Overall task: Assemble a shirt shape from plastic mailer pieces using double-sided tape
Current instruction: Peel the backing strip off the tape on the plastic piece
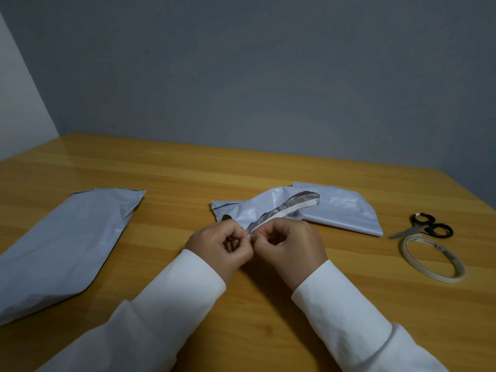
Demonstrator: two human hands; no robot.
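Against a grey wall, a wooden surface (188, 170) carries mailer pieces; both hands' grips, left hand (224, 244) and right hand (292, 244), pinch a taped mailer piece (257, 206) mid-surface, with tape roll (433, 259) and scissors (424, 226) near the right edge.

Wooden table (161, 167), black-handled scissors (426, 226) (blades closed), grey wall (241, 76)

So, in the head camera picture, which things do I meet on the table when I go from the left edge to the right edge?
Large mailer piece → left hand → right hand → folded mailer piece → scissors. The tape roll lies just below the scissors, so I leave it out of the order.
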